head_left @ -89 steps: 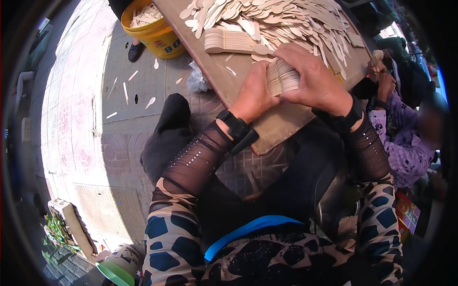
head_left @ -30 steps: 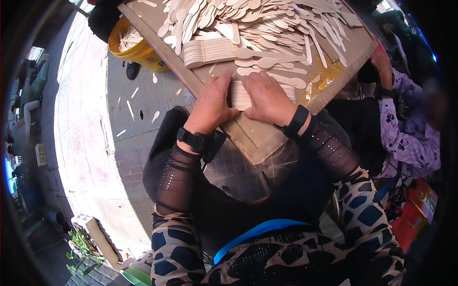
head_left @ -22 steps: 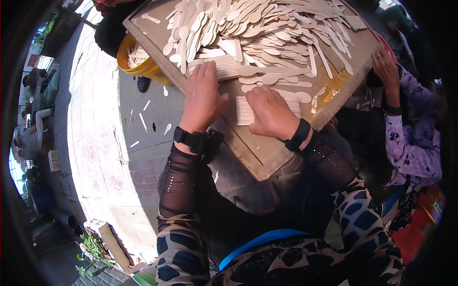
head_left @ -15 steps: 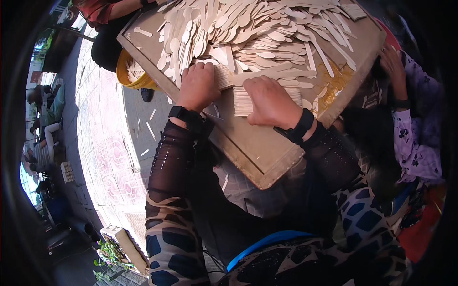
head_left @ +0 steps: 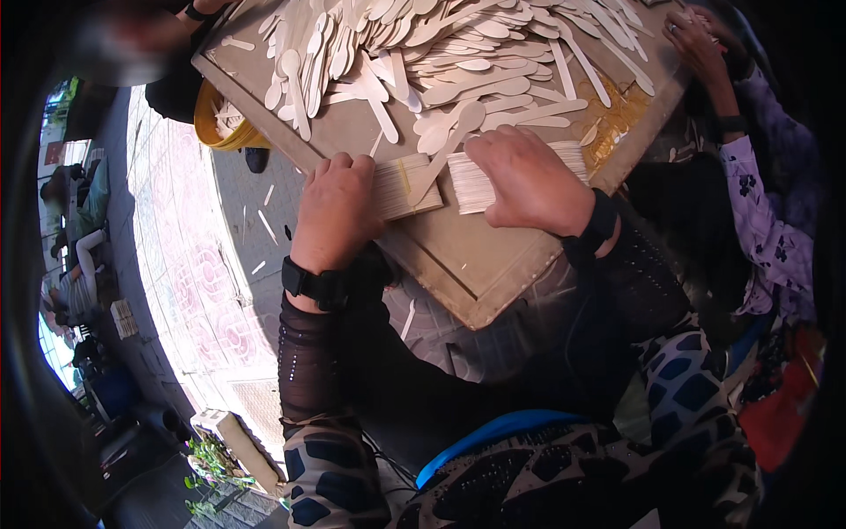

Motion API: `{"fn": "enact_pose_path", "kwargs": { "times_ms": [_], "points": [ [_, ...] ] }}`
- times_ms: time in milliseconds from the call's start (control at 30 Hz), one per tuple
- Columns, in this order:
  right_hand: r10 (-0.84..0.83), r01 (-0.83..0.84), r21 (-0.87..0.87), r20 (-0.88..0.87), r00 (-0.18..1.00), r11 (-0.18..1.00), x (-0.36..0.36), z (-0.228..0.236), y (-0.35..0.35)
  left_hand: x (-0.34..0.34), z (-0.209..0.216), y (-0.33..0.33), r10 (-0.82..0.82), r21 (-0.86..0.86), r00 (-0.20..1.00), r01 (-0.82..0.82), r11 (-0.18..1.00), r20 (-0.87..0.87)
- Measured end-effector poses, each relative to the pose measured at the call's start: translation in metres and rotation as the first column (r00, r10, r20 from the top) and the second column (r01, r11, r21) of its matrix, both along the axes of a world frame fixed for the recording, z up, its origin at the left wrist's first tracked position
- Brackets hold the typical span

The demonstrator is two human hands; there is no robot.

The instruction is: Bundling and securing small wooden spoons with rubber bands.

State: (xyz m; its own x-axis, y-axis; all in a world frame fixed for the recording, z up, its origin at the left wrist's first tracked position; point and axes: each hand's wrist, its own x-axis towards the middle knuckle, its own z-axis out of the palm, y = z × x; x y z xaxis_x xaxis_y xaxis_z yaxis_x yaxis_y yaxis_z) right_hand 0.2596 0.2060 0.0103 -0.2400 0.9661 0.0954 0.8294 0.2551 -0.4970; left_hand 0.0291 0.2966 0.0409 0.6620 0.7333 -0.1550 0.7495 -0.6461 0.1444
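Observation:
A neat block of wooden spoons, with what looks like a yellow rubber band round it, lies near the board's front left edge. My left hand is closed round its left end. To the right, my right hand grips a second block of stacked wooden spoons, thumb at the near side and fingers over the top. Whether that block is banded is hidden by the hand. A loose wooden spoon slants between the two blocks, its handle at the left block's right end.
A big heap of loose wooden spoons covers the far part of the board. Yellow rubber bands lie at the right. A yellow bucket stands beyond the left edge. Another person's hand is at the right edge.
The left block has moved nearer with my left hand, and the gap between the blocks has widened. The slanting loose spoon has turned. The whole view has shifted slightly.

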Motion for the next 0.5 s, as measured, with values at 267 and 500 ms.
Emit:
{"fn": "enact_pose_path", "kwargs": {
  "times_ms": [267, 500],
  "points": [
    [-0.082, 0.077, 0.113, 0.039, 0.996, 0.991, 0.007, -0.011, 0.013, -0.017, 0.026, 0.027, 0.285, 0.085, 0.952, -0.277, 0.957, -0.108],
    [-0.046, 0.042, 0.094, 0.035, 0.998, 0.995, 0.013, -0.012, 0.006, -0.018, 0.036, -0.009, 0.244, 0.196, 0.951, -0.28, 0.94, 0.188]
  ]
}}
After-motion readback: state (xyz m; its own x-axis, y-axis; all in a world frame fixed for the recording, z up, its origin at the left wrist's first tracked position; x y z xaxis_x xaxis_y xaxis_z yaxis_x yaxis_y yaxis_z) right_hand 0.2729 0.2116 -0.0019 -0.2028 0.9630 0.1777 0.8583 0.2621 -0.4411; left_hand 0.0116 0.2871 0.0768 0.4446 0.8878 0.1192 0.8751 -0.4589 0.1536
